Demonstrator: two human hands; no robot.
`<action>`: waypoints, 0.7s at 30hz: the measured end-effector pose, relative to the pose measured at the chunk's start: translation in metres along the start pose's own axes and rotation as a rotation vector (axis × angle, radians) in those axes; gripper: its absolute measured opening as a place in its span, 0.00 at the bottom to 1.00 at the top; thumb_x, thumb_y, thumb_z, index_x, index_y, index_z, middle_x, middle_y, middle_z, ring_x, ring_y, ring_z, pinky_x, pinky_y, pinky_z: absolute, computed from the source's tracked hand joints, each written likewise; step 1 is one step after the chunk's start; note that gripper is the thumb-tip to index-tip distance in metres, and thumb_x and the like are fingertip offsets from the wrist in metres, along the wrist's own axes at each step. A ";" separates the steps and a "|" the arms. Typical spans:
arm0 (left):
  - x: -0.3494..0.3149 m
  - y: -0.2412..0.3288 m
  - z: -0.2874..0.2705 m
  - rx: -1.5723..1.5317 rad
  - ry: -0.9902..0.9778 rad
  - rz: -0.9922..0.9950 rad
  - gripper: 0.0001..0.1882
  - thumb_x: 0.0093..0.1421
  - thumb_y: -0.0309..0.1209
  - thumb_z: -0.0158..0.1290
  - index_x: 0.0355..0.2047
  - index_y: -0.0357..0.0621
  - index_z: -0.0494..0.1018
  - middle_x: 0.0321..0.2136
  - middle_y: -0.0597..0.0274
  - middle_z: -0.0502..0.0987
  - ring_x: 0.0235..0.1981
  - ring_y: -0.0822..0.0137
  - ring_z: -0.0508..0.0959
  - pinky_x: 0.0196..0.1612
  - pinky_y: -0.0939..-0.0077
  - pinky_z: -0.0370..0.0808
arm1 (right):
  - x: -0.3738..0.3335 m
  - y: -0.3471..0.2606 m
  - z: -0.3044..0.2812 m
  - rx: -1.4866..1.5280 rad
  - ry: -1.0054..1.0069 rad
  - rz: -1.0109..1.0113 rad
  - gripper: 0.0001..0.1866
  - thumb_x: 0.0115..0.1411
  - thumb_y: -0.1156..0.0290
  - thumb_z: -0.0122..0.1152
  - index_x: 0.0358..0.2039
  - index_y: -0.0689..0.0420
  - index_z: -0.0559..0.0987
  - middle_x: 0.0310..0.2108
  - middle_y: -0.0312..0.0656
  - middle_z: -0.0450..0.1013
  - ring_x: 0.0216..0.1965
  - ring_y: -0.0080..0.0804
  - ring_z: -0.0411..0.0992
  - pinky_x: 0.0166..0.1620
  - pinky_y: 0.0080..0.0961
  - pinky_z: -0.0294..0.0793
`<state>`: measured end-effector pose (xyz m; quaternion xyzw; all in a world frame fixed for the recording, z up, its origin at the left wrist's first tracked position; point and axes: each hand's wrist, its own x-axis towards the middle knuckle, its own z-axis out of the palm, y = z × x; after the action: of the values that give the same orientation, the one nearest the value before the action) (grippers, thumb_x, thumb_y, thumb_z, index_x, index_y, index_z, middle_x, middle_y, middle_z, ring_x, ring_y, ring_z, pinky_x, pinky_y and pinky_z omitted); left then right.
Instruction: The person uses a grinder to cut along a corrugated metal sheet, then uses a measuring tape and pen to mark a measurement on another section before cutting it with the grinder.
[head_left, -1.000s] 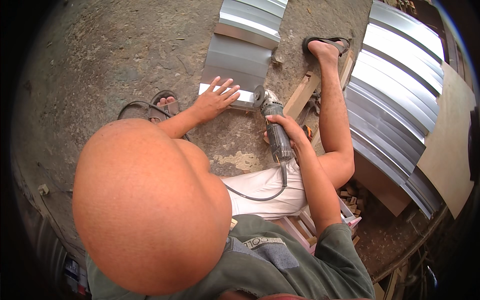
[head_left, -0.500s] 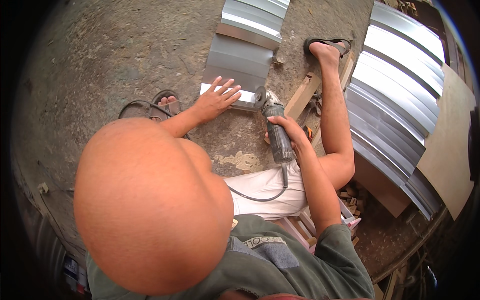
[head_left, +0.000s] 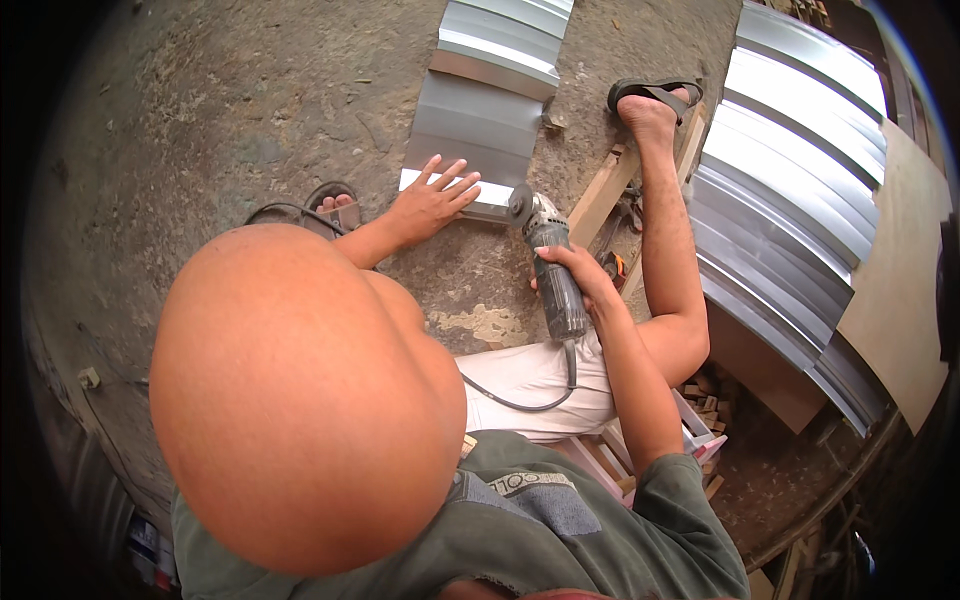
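A ribbed strip of silvery sheet metal (head_left: 478, 120) lies on the ground ahead of me. My left hand (head_left: 428, 207) rests flat with fingers spread on its near end. Wrapped round the dark body of an angle grinder (head_left: 560, 300) is my right hand (head_left: 575, 272). The grinder's disc (head_left: 521, 205) sits just right of the strip's near right corner; whether it touches the metal or spins I cannot tell. From the tool's rear a cord (head_left: 530, 406) loops across my light shorts.
Larger ribbed metal sheets (head_left: 785, 190) lie at the right, with a thin tan board (head_left: 895, 280) over their edge. A wooden plank (head_left: 605, 195) and an orange-and-black item (head_left: 613, 266) lie inside my outstretched leg (head_left: 665, 220). Small wood offcuts (head_left: 708, 405) are piled near my right elbow.
The grinder and my right hand have shifted slightly toward me, its disc dropping a little lower in view. My left hand stays on the metal strip.
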<state>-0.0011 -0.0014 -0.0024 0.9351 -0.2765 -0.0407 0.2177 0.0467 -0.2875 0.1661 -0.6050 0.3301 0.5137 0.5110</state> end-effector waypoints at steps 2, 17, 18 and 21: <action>0.000 0.000 -0.001 0.013 0.000 0.005 0.30 0.68 0.43 0.51 0.69 0.53 0.62 0.71 0.67 0.61 0.74 0.58 0.55 0.75 0.44 0.45 | -0.001 0.002 -0.001 0.003 -0.009 0.000 0.23 0.59 0.63 0.69 0.47 0.63 0.71 0.31 0.46 0.76 0.27 0.35 0.81 0.27 0.29 0.83; 0.002 0.002 -0.006 0.011 -0.001 -0.012 0.32 0.66 0.41 0.54 0.69 0.53 0.62 0.71 0.67 0.61 0.74 0.59 0.56 0.75 0.45 0.46 | -0.009 0.005 0.001 -0.025 0.011 -0.006 0.26 0.57 0.62 0.71 0.48 0.63 0.69 0.31 0.44 0.74 0.26 0.34 0.80 0.27 0.29 0.83; 0.001 0.001 -0.006 0.011 -0.001 -0.008 0.32 0.66 0.41 0.54 0.69 0.53 0.62 0.71 0.67 0.61 0.74 0.59 0.56 0.75 0.45 0.46 | -0.011 0.004 0.001 -0.015 0.022 -0.022 0.25 0.58 0.63 0.71 0.47 0.63 0.69 0.31 0.45 0.74 0.26 0.34 0.80 0.27 0.29 0.83; -0.002 0.001 -0.006 0.009 -0.006 -0.004 0.31 0.67 0.41 0.53 0.69 0.54 0.62 0.71 0.68 0.61 0.74 0.59 0.55 0.75 0.45 0.46 | -0.021 -0.002 0.002 0.025 0.038 -0.074 0.24 0.58 0.63 0.70 0.46 0.62 0.69 0.31 0.46 0.75 0.26 0.34 0.80 0.28 0.29 0.83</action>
<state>-0.0020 0.0009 0.0033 0.9366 -0.2753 -0.0426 0.2126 0.0432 -0.2881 0.1869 -0.6200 0.3234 0.4787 0.5309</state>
